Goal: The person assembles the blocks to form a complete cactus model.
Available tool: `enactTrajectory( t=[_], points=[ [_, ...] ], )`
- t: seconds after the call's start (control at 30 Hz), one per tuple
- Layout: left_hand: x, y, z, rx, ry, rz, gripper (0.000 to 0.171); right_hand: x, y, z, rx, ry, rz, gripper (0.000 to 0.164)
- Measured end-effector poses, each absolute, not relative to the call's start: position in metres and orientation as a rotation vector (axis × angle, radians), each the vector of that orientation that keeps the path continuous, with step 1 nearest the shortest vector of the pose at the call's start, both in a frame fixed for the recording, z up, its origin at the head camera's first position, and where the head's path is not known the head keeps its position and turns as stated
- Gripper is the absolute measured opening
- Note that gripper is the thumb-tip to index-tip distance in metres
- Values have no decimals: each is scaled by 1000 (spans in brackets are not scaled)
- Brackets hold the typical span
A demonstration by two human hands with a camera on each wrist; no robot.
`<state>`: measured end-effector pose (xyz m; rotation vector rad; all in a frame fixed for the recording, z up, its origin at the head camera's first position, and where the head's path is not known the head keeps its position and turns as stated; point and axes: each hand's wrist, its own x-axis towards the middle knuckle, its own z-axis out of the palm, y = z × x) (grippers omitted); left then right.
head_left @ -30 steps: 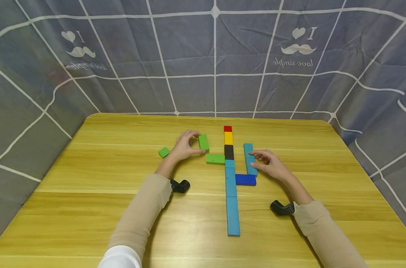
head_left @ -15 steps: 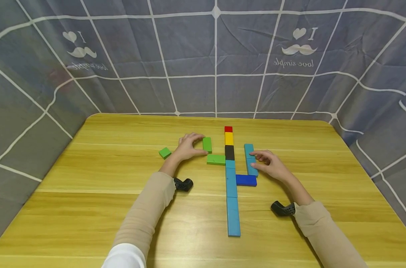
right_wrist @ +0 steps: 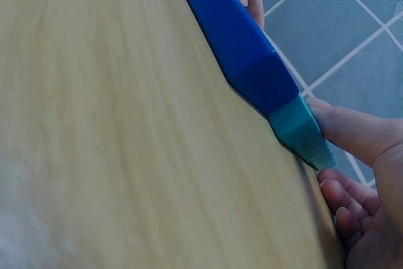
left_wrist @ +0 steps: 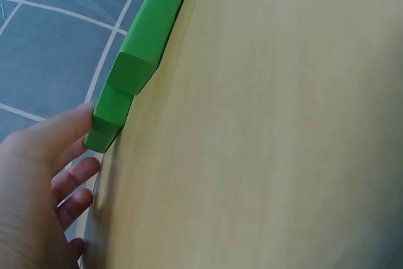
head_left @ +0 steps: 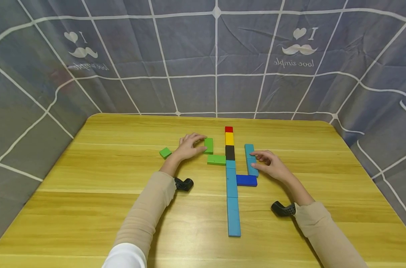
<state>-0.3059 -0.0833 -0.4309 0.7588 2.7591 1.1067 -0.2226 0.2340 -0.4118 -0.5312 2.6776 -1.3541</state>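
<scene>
My left hand (head_left: 189, 146) lies beside an upright-lying green block (head_left: 208, 146), thumb and index finger at its left side. In the left wrist view the thumb tip meets the end of that green block (left_wrist: 110, 118), the other fingers spread below it. A second green block (head_left: 216, 160) lies crosswise just in front. My right hand (head_left: 271, 165) rests by two light blue blocks (head_left: 250, 160) set end to end, with fingertips overlapping their right side. In the right wrist view the thumb touches the nearer light blue block (right_wrist: 302, 130), beyond the dark blue block (right_wrist: 252, 55).
A column of red (head_left: 228, 129), yellow (head_left: 229, 139), black (head_left: 229, 152) and light blue blocks (head_left: 234, 216) runs down the middle of the wooden table (head_left: 89, 208). A small green square block (head_left: 165, 153) lies left of the left wrist. A grey checked curtain (head_left: 183, 48) surrounds the back.
The left hand has slid the green block right, towards the column, and straightened it. Its thumb has shifted from the block's near end to its left side. The right hand has stayed put.
</scene>
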Motion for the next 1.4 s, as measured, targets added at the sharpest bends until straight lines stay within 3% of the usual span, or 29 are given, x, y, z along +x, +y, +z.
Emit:
enactTrajectory(
  t=[0.27, 1.4],
  points=[
    [-306, -84, -433, 793, 2751, 1087, 49, -238, 247, -437, -550, 2687, -1350, 40],
    [-306, -85, -431, 804, 2752, 1073, 50, -237, 246, -435, -534, 2692, -1343, 40]
  ],
)
